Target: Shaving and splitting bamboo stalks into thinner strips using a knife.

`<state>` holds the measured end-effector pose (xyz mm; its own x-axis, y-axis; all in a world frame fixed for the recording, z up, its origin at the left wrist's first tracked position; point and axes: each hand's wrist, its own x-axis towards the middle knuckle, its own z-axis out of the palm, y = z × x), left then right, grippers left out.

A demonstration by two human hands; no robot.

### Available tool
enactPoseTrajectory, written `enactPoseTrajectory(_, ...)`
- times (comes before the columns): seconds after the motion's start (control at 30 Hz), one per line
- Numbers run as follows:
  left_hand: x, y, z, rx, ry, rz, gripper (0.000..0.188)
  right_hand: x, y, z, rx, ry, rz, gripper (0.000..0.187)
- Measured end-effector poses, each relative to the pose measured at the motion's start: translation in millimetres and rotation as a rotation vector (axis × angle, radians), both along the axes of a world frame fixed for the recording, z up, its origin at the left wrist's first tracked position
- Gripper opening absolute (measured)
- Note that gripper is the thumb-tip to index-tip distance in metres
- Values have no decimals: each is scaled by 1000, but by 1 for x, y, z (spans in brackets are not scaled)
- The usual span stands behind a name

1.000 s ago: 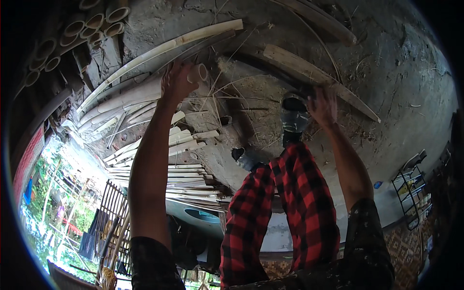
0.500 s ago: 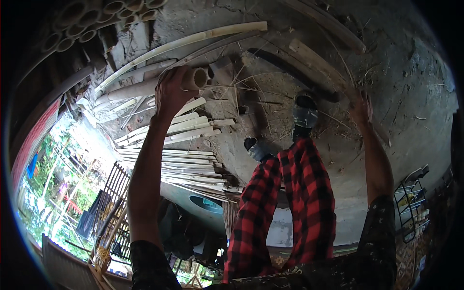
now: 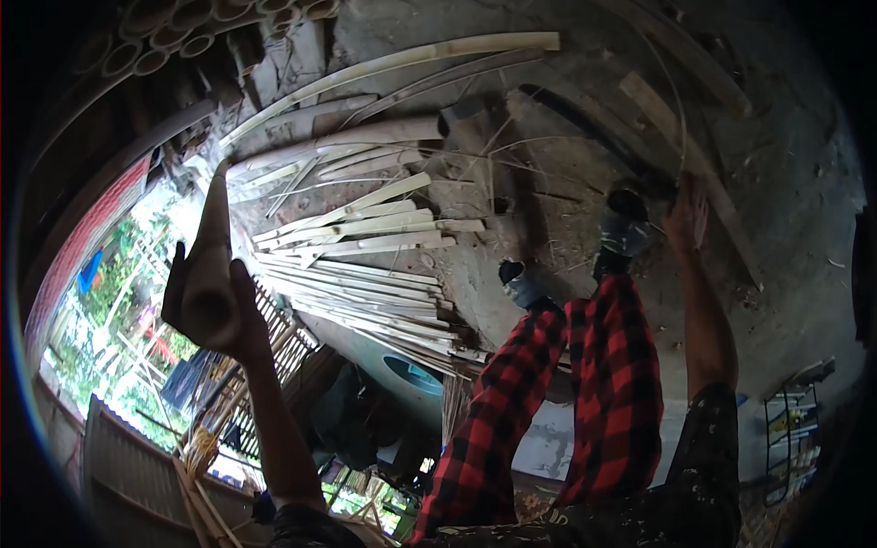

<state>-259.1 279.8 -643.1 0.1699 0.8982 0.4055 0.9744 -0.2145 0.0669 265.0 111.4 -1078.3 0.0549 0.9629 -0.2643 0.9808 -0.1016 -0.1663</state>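
My left hand (image 3: pixel 247 315) is closed round the near end of a bamboo pole (image 3: pixel 215 260), thumb on one side and fingers on the other. Its dark hollow end faces me, and the far part narrows away toward the bright opening at left. Over the floor at right hangs my right hand (image 3: pixel 687 216), its fingers stretched out, with no object visible in it. Close by lie a long dark curved piece (image 3: pixel 585 128) and a thin strip (image 3: pixel 681 110) that runs up to the fingers; whether they touch it I cannot tell.
Split bamboo strips (image 3: pixel 365 297) fan out on the floor left of my feet. Beyond them lie a whole pole (image 3: pixel 365 137) and a long pale strip (image 3: pixel 393 64). Cut bamboo tubes (image 3: pixel 169 36) are stacked at the far left. A wire rack (image 3: pixel 791 429) stands at right.
My left hand has drawn the bamboo pole away from the floor pile, toward the left and nearer to me. The whole view has shifted; my right hand stays over the floor at right.
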Motion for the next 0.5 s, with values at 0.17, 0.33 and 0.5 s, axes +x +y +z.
enactPoseTrajectory(0.17, -71, -53, 77, 122, 186, 212, 42, -31, -11, 7, -225, 10, -161, 65)
enactPoseTrajectory(0.33, -98, -84, 138, 393, 273, 505, 40, -7, -19, 26, -395, -78, -34, 70)
enactPoseTrajectory(0.5, -71, -59, 207, 535, 90, 631, 39, 18, -69, -24, -317, -7, 6, 79)
